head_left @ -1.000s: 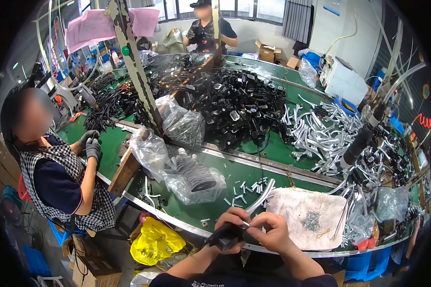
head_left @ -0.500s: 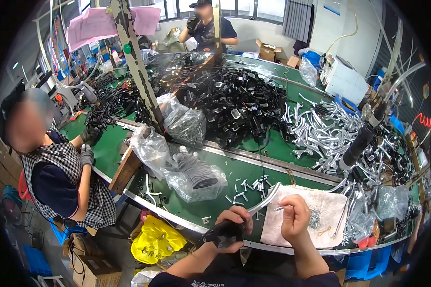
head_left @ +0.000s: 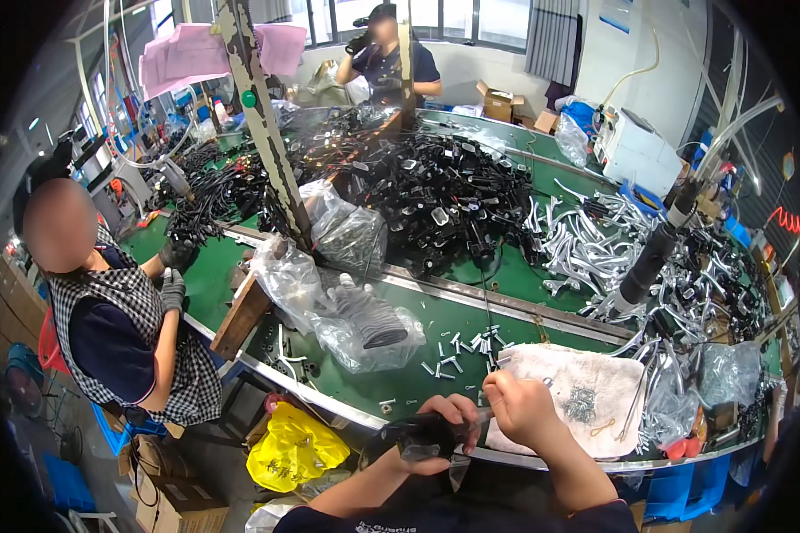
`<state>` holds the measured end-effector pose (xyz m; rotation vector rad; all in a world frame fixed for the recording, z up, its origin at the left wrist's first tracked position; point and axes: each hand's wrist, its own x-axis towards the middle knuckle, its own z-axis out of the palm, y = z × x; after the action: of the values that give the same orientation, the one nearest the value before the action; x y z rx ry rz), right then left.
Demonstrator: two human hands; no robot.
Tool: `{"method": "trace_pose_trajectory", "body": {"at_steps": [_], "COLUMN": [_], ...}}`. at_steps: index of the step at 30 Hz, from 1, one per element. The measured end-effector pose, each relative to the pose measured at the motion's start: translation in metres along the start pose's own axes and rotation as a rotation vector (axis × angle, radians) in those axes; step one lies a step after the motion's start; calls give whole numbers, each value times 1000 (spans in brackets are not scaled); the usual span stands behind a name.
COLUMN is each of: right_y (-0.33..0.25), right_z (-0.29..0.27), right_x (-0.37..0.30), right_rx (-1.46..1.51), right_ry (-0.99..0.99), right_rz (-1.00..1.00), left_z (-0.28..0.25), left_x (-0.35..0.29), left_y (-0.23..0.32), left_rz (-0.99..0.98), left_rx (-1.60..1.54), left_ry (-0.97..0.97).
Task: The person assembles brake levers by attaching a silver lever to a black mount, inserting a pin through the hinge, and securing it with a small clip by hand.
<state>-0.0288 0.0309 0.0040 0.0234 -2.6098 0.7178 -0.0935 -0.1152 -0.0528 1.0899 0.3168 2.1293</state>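
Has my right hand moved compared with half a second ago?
Yes. Judged against the pale cloth on the table, your right hand has shifted left, toward the cloth's left edge.

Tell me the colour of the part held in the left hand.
The held part is black, as the head view shows best.

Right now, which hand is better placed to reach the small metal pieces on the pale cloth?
Probably the right hand: it is over the left part of the pale cloth, nearer the small metal pieces, though perhaps not empty. The left hand is farther off, wrapped around a black housing.
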Motion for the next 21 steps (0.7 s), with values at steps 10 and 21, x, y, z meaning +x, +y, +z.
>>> {"method": "trace_pose_trajectory", "body": {"at_steps": [10, 21], "right_y": [-8, -13], "right_z": [6, -1], "right_x": [-6, -4], "right_rx": [-24, -4], "right_ry": [-23, -22], "right_rz": [113, 221], "left_z": [0, 11], "left_x": [-5, -5], "left_y": [13, 3], "left_rz": [-74, -71], "left_rx": [122, -15], "left_ry": [32, 49]}}
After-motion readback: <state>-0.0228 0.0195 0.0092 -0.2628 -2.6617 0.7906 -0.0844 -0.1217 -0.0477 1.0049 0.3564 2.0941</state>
